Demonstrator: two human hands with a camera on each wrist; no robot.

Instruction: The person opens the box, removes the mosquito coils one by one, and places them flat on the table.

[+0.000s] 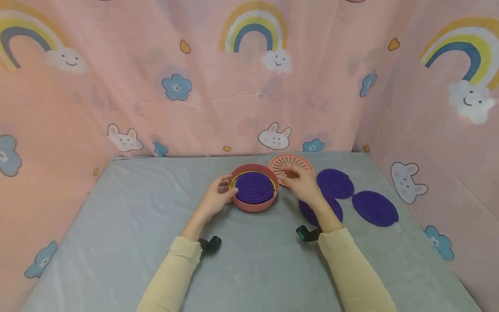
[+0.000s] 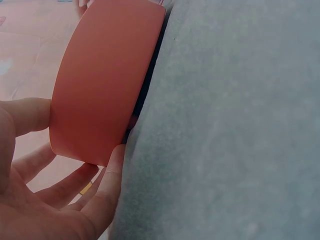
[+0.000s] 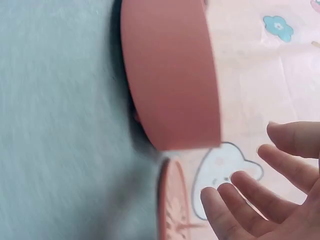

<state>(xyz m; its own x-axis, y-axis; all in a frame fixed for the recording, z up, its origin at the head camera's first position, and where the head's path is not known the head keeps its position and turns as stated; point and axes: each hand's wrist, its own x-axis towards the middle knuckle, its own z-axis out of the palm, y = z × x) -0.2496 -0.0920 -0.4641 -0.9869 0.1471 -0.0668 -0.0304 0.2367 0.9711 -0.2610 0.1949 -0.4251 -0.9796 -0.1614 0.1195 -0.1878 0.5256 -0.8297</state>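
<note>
A round pink box (image 1: 253, 208) stands on the table, and a purple spiral coaster (image 1: 254, 187) lies inside it. Yellow (image 1: 233, 182) shows around the coaster's edge. My left hand (image 1: 215, 196) grips the left side of the box, thumb at the rim and fingers along the outer wall toward the base, as the left wrist view shows. On the other side my right hand (image 1: 302, 184) hovers apart from the box with its fingers loosely bent and nothing in them. Beneath it lies a slotted pink lid (image 1: 291, 158), partly covered by the hand in the head view.
To the right lie more purple spiral coasters: one at the back (image 1: 335, 183), another farther right (image 1: 375, 208), and a third (image 1: 336, 211) partly hidden under my right forearm. A pink patterned curtain (image 1: 218, 117) rises behind and beside the grey-covered table (image 1: 128, 225).
</note>
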